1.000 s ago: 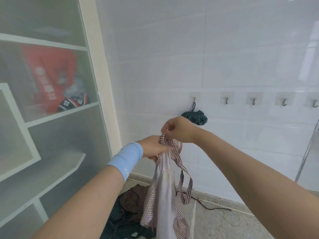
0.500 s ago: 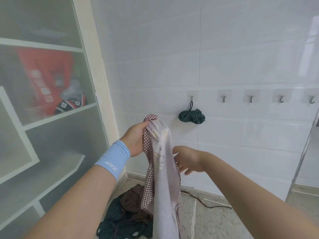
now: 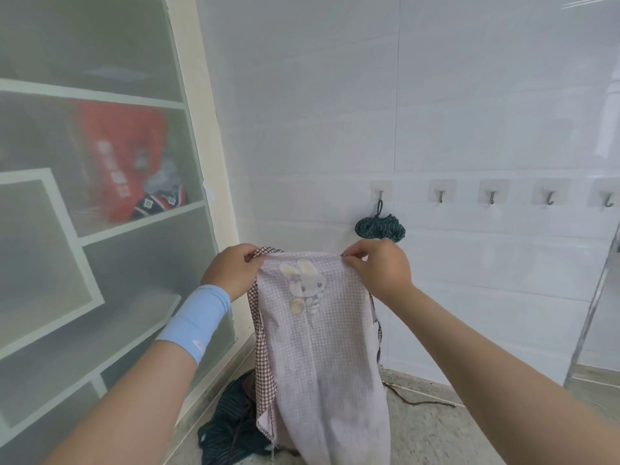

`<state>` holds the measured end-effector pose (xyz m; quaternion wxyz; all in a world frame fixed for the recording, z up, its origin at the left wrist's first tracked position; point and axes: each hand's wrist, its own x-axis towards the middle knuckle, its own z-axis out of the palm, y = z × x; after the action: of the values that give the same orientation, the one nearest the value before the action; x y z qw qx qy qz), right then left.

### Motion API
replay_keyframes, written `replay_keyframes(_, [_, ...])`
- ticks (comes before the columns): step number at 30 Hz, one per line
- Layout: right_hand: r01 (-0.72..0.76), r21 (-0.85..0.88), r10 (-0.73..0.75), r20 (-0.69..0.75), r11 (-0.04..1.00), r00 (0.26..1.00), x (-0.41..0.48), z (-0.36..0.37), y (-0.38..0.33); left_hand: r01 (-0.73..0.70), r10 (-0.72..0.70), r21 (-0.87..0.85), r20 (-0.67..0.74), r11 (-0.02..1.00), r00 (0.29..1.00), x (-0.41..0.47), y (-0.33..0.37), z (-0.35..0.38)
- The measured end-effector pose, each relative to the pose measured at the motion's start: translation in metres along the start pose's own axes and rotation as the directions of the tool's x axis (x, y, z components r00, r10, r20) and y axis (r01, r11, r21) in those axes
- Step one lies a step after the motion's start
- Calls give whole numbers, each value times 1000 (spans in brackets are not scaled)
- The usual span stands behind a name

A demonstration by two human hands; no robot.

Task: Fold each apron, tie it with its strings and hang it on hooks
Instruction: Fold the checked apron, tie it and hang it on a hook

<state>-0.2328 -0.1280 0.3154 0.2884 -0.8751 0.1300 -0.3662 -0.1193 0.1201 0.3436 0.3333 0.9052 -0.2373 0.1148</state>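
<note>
One dark green striped apron bundle (image 3: pixel 380 227) is hanging at centre-right; left hand (image 3: pixel 231 271) and right hand (image 3: pixel 377 266) are pinching the pale pink checked bunny apron (image 3: pixel 318 330) spread, unfolded; dark aprons (image 3: pixel 231 427) are waiting below.

You wear a light blue wristband (image 3: pixel 194 322) on your left wrist, a smooth, plain cloth tube with a small white logo (image 3: pixel 198 345) near the edge closest to your elbow. Beyond the wristband your left hand (image 3: pixel 231 271) is bare, and behind the wristband your left forearm (image 3: pixel 134 397) is bare too. Across from the wristband, your right hand (image 3: pixel 380 268) and right forearm (image 3: pixel 486 357) are uncovered.
</note>
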Motion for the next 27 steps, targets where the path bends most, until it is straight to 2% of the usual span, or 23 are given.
replay_keyframes(1, [24,-71,-22,32,997,999,-1,-5,-6,-20,22,97,-27,995,999,-5,0,-5])
replay_keyframes(3, [-22,-113,34,107,993,994,-1,-14,-15,-54,63,201,-39,978,997,-14,3,-16])
replay_keyframes(5, [-88,-122,124,325,989,938,0,-25,-25,-32,13,184,107,982,994,-22,7,-29])
replay_keyframes(6, [-137,-103,170,489,985,855,0,-34,-30,-25,-22,202,226,979,974,-25,11,-39])
replay_keyframes(8, [-299,11,175,790,954,588,0,-54,-37,-28,-103,259,477,965,873,-33,21,-61])
replay_keyframes(9, [-384,84,109,885,920,454,0,-64,-38,-19,-123,236,572,972,811,-38,25,-73])
replay_keyframes(10, [-459,164,8,937,873,349,1,-73,-37,17,-121,168,635,986,763,-42,29,-84])
replay_keyframes(11, [-528,249,-106,952,812,286,3,-78,-35,74,-94,58,668,996,738,-45,30,-94])
replay_keyframes(12, [-589,323,-199,943,741,268,5,-81,-34,136,-56,-63,687,989,724,-46,31,-103])
replay_keyframes(13, [-627,372,-234,926,684,295,6,-78,-32,183,-28,-153,689,971,725,-45,29,-107])
replay_keyframes(14, [-626,394,-184,909,673,375,7,-72,-29,204,-31,-184,666,962,746,-41,27,-106])
replay_keyframes(15, [-554,393,-65,853,734,518,7,-62,-26,185,-61,-144,607,972,793,-35,23,-101])
replay_keyframes(17, [-324,262,140,539,909,830,6,-37,-20,96,-107,48,405,994,908,-17,7,-75])
replay_keyframes(18, [-240,195,153,378,951,913,5,-25,-16,57,-94,134,292,989,952,-10,-1,-59])
replay_keyframes(19, [-201,146,153,288,969,945,4,-12,-11,34,-71,190,189,981,979,-5,-11,-42])
replay_keyframes(21, [-213,62,194,234,975,953,3,11,1,52,-58,196,24,979,998,-2,-27,-16])
replay_keyframes(22, [-238,21,227,224,971,948,4,22,7,75,-73,172,-14,982,997,-2,-34,-6])
replay_keyframes(23, [-267,3,260,224,964,939,4,32,13,103,-103,131,-4,986,995,1,-43,3])
replay_keyframes(25, [-335,7,321,272,942,907,8,58,27,205,-196,-61,133,977,972,12,-59,25])
replay_keyframes(27, [-408,-2,382,351,913,855,11,88,42,389,-326,-272,250,880,912,24,-78,49])
